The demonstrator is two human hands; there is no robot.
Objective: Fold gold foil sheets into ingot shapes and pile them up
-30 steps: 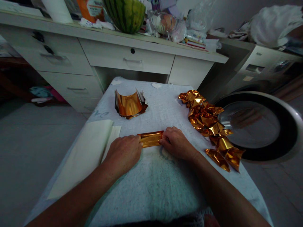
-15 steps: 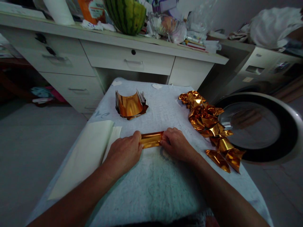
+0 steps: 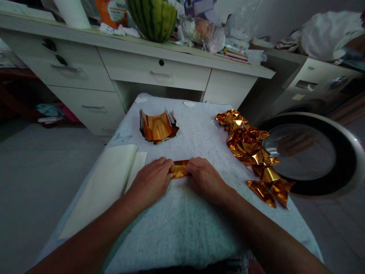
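Between my hands a shiny gold foil strip (image 3: 179,169) lies just over the cloth-covered table (image 3: 182,228). My left hand (image 3: 155,175) grips its left end, fingers curled round it. On its right end my right hand (image 3: 203,176) is closed, the fingertips partly hidden. Beyond them stands a curved stack of gold foil sheets (image 3: 157,127) with upturned edges. A row of folded gold foil pieces (image 3: 248,146) runs down the table's right side. Left of my left hand lies folded cream paper (image 3: 102,186).
A white desk (image 3: 159,74) with drawers stands behind the table. On its top are a cut watermelon (image 3: 152,19), a glass bowl (image 3: 196,28) and an orange packet (image 3: 112,13). A washing machine's open round door (image 3: 345,152) reaches close to the table's right edge.
My right hand has slid left along the foil strip, closer to my left hand, so less of the strip shows. The foil stack and the folded pieces lie as before.
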